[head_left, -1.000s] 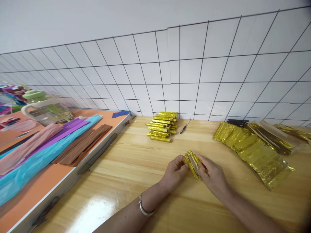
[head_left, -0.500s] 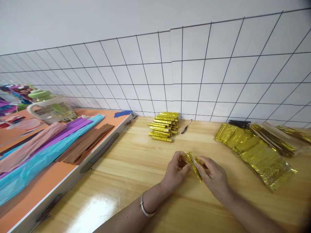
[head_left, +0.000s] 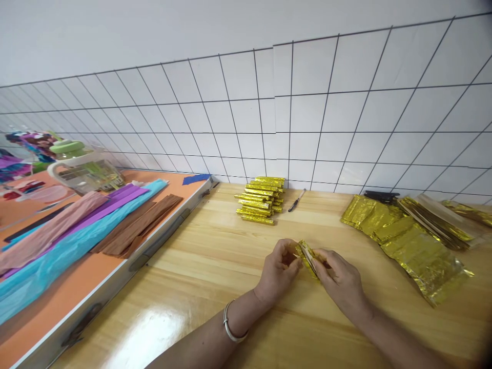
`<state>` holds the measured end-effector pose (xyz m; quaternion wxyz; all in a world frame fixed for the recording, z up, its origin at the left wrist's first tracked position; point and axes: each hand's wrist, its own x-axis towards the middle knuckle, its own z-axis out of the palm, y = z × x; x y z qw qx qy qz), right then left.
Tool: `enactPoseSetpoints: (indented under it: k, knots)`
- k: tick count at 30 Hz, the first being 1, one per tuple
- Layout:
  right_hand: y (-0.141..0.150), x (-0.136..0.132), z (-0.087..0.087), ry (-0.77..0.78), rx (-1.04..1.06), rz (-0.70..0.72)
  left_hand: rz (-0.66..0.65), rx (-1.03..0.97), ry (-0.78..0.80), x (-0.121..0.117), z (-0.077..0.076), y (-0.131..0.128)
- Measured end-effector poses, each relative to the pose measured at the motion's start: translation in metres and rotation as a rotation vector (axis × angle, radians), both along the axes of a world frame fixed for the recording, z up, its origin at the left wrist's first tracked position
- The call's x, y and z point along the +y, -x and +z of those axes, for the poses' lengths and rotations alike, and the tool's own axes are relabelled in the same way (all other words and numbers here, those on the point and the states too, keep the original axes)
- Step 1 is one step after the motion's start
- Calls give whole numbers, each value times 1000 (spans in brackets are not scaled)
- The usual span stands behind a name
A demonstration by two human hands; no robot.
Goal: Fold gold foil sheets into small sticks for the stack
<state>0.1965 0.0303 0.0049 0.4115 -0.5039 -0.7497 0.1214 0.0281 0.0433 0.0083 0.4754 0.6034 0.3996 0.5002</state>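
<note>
Gold side out, pinched a foil strip [head_left: 307, 256] at clock centre between fingertips of left hand [head_left: 277, 269] and right hand [head_left: 340, 277]; showed its pale inside, so seemed half-closed; judged piled gold rolls [head_left: 261, 201] at eleven o'clock done; judged flat gold foil [head_left: 407, 247] at three undone.

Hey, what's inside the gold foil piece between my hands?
A pale strip shows along the middle of the gold foil piece. The left hand and right hand cover parts of it, so anything deeper inside is hidden.
</note>
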Motion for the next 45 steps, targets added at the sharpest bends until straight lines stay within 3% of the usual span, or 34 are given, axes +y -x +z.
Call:
enactPoseSetpoints:
  k: [8,14,18,32,45]
  knots:
    - [0,0,0,2,-10,-3,12,4,-26,0,-1,6]
    - [-1,0,0,-63,-89,8,50,140,-223,2,10,12]
    - [-1,-1,-3,-133,-125,35,72,106,-273,2,15,13]
    - [4,-6,-3,-163,-42,77,-17,-230,84,5,11,8]
    - [6,-7,2,-233,-124,82,-19,-313,135,5,10,5]
